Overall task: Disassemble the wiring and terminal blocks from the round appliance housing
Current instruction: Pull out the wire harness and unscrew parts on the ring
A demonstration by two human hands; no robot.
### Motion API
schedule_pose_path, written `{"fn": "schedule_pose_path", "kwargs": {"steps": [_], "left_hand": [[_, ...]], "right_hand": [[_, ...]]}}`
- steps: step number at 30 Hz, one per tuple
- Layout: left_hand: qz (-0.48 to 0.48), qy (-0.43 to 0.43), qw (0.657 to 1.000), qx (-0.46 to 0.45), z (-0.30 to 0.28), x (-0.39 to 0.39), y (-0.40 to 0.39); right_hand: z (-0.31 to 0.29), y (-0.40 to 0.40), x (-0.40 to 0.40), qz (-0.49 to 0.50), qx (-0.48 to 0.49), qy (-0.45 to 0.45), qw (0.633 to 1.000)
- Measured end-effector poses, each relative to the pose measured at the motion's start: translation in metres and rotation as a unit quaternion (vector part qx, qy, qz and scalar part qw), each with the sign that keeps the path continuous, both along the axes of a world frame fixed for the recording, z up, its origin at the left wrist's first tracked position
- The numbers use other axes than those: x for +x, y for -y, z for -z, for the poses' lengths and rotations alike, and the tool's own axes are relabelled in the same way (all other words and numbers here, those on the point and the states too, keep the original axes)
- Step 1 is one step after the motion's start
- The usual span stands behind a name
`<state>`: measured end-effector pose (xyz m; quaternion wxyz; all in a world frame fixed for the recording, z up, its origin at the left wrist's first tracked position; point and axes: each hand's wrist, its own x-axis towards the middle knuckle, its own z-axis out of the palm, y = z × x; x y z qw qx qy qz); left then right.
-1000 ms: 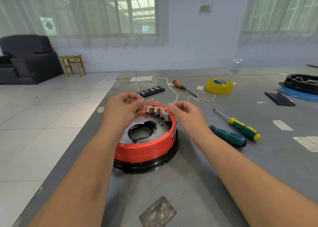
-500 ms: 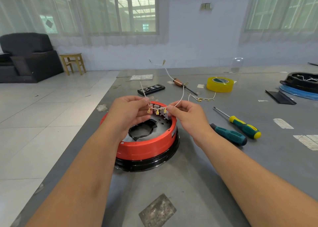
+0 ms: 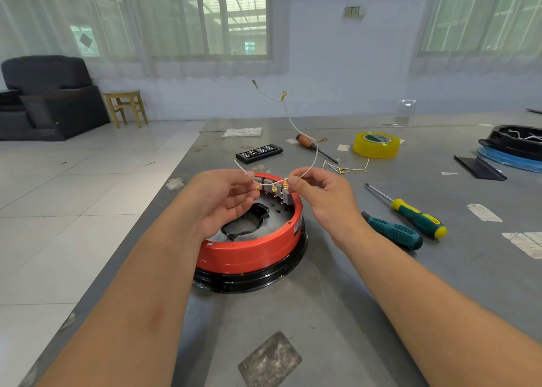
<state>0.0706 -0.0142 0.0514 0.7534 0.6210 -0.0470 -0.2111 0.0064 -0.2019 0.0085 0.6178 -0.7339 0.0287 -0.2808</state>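
The round housing, red upper ring over a black base, stands on the grey surface near its left edge; a metal inner plate with a dark irregular opening shows inside the ring; grey terminal blocks sit in a row at the far inner rim.

Both hands are raised just above the far rim of the housing; the left hand pinches the white wire between thumb and forefinger, with a short free end projecting up and to the left; the right hand pinches the same wire just beside the blocks, remaining fingers curled; the stretch of wire between the two hands carries three brass spade connectors hanging downward, close over the terminal blocks; whether any connector is seated on a block cannot be told.

Beyond the right hand the wire rises in a curve and ends in ring lugs held in the air.

To the right of the housing lie two screwdrivers, one with a dark green handle, one with a yellow-and-green handle; a second loose wire set with brass connectors lies further back; near it are a wooden-handled screwdriver, a roll of yellow tape and a black bit case; another black housing sits at the far right edge.
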Motion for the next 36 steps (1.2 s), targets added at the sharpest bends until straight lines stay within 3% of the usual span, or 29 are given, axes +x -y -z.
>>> {"fn": "schedule_pose_path", "kwargs": {"steps": [4, 11, 14, 18, 26, 36], "left_hand": [[0.002, -0.013, 1.0, -0.009, -0.001, -0.001, 0.0], [-0.007, 0.123, 0.99, 0.072, 0.001, -0.002, 0.002], [-0.016, 0.155, 0.986, 0.057, 0.003, -0.003, 0.006], [-0.03, 0.194, 0.98, 0.022, 0.004, -0.002, 0.01], [0.01, 0.264, 0.964, 0.039, 0.008, -0.002, 0.016], [0.032, 0.336, 0.939, 0.068, 0.009, -0.002, 0.015]], "right_hand": [[-0.001, -0.002, -0.001, 0.009, -0.007, 0.011, 1.0], [-0.005, -0.002, 0.001, 0.001, 0.082, -0.009, 0.997], [-0.006, -0.005, 0.001, -0.04, 0.137, -0.017, 0.99], [-0.005, -0.009, 0.001, -0.056, 0.121, -0.035, 0.99], [-0.007, -0.016, 0.001, -0.049, 0.105, -0.054, 0.992], [-0.016, -0.022, -0.006, -0.052, 0.198, -0.076, 0.976]]}}
